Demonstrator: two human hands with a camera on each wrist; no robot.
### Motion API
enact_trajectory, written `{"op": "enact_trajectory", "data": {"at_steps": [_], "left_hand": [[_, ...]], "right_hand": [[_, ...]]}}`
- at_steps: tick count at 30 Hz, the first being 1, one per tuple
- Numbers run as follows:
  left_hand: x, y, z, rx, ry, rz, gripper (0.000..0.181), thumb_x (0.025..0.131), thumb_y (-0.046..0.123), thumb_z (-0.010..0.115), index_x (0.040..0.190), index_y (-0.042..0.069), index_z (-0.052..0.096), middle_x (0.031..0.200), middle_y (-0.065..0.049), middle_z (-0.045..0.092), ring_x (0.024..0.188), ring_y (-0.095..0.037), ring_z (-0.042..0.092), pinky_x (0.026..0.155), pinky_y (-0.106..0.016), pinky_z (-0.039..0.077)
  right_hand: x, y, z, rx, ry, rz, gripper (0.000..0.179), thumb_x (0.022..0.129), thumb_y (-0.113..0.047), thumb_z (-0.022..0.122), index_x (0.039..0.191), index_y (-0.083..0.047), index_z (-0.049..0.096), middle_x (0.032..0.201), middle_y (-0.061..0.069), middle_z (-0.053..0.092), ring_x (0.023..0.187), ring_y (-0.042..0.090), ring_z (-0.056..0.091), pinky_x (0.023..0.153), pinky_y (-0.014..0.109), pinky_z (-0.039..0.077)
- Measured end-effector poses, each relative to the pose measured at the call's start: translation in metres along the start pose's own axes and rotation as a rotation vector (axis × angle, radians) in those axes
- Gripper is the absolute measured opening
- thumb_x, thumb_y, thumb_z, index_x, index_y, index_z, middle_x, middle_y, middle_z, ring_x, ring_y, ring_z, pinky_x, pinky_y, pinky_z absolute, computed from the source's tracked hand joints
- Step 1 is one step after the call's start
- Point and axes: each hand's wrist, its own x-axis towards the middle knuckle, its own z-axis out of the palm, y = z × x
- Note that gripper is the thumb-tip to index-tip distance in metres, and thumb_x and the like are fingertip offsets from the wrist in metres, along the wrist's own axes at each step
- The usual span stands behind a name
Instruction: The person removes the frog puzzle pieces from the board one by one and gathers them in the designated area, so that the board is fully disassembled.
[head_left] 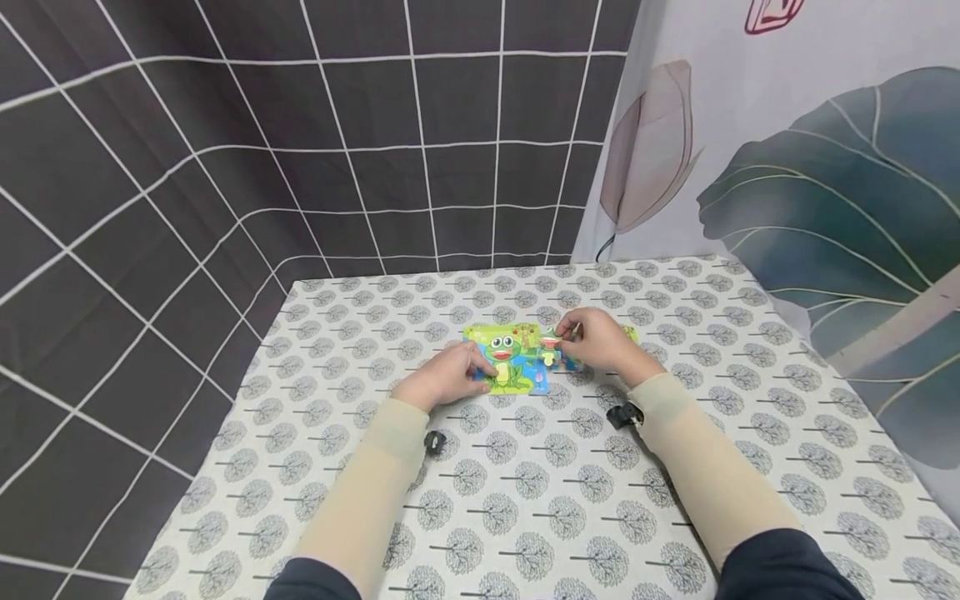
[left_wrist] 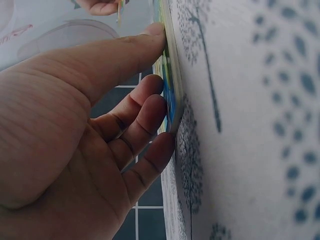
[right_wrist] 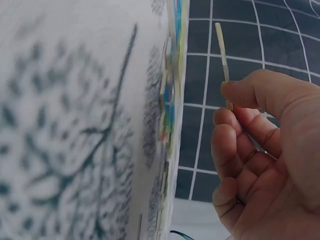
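A jigsaw puzzle (head_left: 517, 381) with a green cartoon frog on a blue and yellow-green ground lies flat on the patterned tablecloth. My left hand (head_left: 447, 373) rests at its left side, thumb and fingertips touching its surface and lower edge. In the left wrist view the puzzle (left_wrist: 172, 92) shows edge-on beside the fingertips. Just right of the frog, my right hand (head_left: 597, 340) pinches a small puzzle piece (head_left: 549, 342) between thumb and fingers. The right wrist view shows this thin piece (right_wrist: 221, 47) from its edge, raised off the table.
More colourful puzzle pieces (head_left: 570, 364) lie partly hidden under the right hand, and the right wrist view shows pieces (right_wrist: 168, 107) edge-on along the cloth. A dark gridded curtain (head_left: 375, 183) hangs behind the table (head_left: 525, 483). At the right is a leaf-printed curtain (head_left: 847, 217).
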Motion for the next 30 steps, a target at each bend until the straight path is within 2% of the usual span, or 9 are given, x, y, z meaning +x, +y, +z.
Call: {"op": "enact_trajectory", "data": {"at_steps": [12, 25, 30], "left_hand": [[0.001, 0.0, 0.001, -0.005, 0.003, -0.006, 0.029, 0.09, 0.023, 0.084, 0.118, 0.025, 0.081, 0.107, 0.001, 0.062, 0.091, -0.015, 0.054, 0.082, -0.031, 0.051], [0.002, -0.002, 0.002, -0.025, 0.004, -0.004, 0.03, 0.089, 0.019, 0.085, 0.118, 0.026, 0.081, 0.109, 0.01, 0.062, 0.097, -0.012, 0.056, 0.088, -0.03, 0.052], [0.001, -0.002, 0.003, -0.03, 0.006, 0.002, 0.029, 0.089, 0.021, 0.085, 0.118, 0.024, 0.081, 0.107, 0.007, 0.061, 0.094, -0.014, 0.055, 0.086, -0.031, 0.051]], "right_hand": [[-0.007, 0.008, -0.018, 0.01, 0.003, 0.01, 0.012, 0.088, -0.006, 0.079, 0.098, -0.009, 0.074, 0.09, 0.004, 0.067, 0.074, 0.022, 0.057, 0.06, 0.031, 0.052], [-0.01, 0.027, -0.032, 0.01, -0.054, 0.085, 0.012, 0.087, -0.007, 0.081, 0.095, -0.013, 0.075, 0.088, 0.004, 0.067, 0.074, 0.022, 0.056, 0.058, 0.03, 0.053], [-0.013, 0.028, -0.036, 0.016, -0.078, 0.094, 0.012, 0.086, -0.005, 0.081, 0.096, -0.009, 0.075, 0.087, 0.005, 0.066, 0.074, 0.021, 0.056, 0.059, 0.028, 0.053]]}}
